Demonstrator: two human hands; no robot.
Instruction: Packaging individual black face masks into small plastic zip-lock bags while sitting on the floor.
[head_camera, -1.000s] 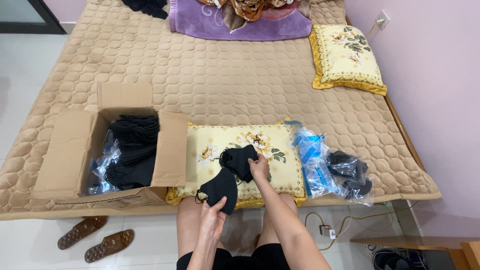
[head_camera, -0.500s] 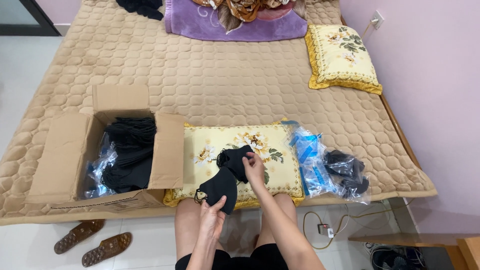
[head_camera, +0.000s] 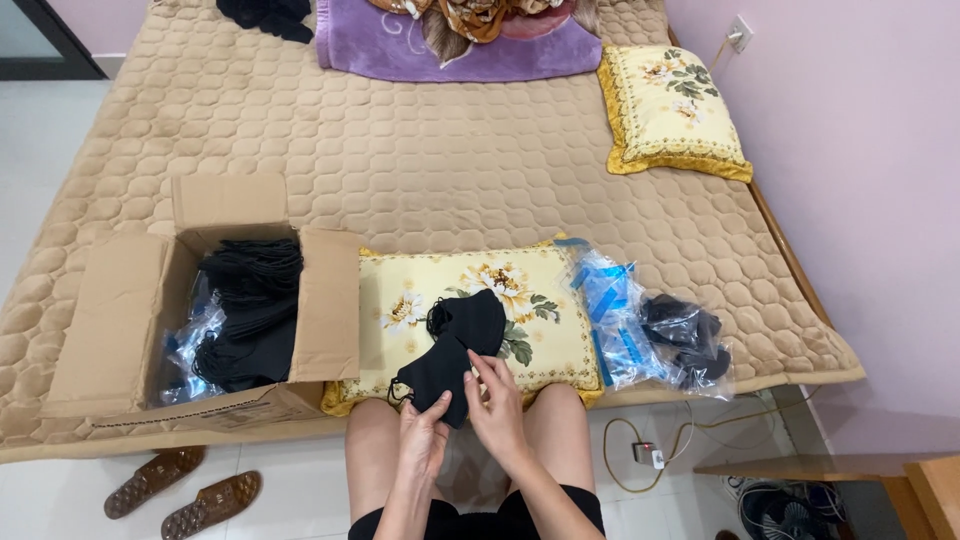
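My left hand (head_camera: 424, 437) grips the lower edge of a black face mask (head_camera: 433, 378) in front of the flowered yellow pillow (head_camera: 470, 300). My right hand (head_camera: 494, 405) pinches the same mask from the right side. A second black mask (head_camera: 471, 318) lies on the pillow just above, touching the held one. Both hands sit over my knees at the bed's near edge.
An open cardboard box (head_camera: 130, 300) with stacked black masks (head_camera: 250, 310) stands left of the pillow. Clear and blue plastic bags (head_camera: 620, 320) with more dark masks (head_camera: 690, 335) lie to the right. Sandals (head_camera: 180, 490) rest on the floor; a cable and plug (head_camera: 645, 455) lie at the right.
My right hand has come down from the upper mask to join the left hand on the lower mask. The camera view shifted slightly.
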